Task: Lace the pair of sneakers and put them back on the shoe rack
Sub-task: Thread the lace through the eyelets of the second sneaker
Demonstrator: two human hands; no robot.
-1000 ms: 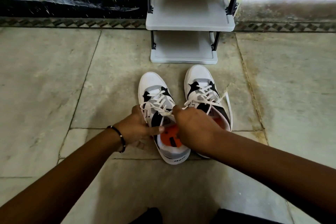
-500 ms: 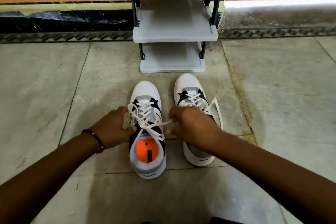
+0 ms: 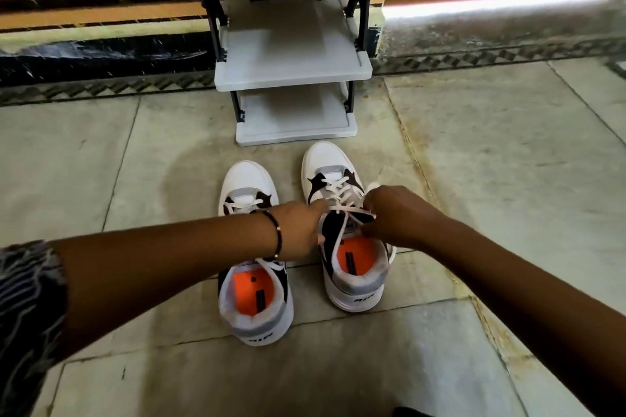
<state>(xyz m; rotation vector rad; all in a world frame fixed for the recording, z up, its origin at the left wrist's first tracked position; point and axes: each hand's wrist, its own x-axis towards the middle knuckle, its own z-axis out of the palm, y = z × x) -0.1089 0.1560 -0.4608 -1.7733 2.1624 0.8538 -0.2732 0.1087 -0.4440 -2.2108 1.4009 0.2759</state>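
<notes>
Two white, grey and black sneakers with orange insoles stand side by side on the floor, toes toward the shoe rack [image 3: 293,73]. My left forearm crosses over the left sneaker [image 3: 249,179] and hides its middle. Both hands work at the right sneaker [image 3: 352,284]. My left hand [image 3: 301,230] presses against its left side, fingers closed on the white lace [image 3: 342,200]. On the other side, my right hand [image 3: 396,217] pinches the lace's other end by the tongue. The lace runs taut between both hands.
The grey shoe rack has three bare shelves and stands against the wall just beyond the toes. Stone floor tiles spread to both sides. A dark shape [image 3: 411,411] shows at the bottom edge.
Both hands have left the left sneaker's lace and moved right onto the right sneaker's lace. The view has tilted up, showing more of the rack.
</notes>
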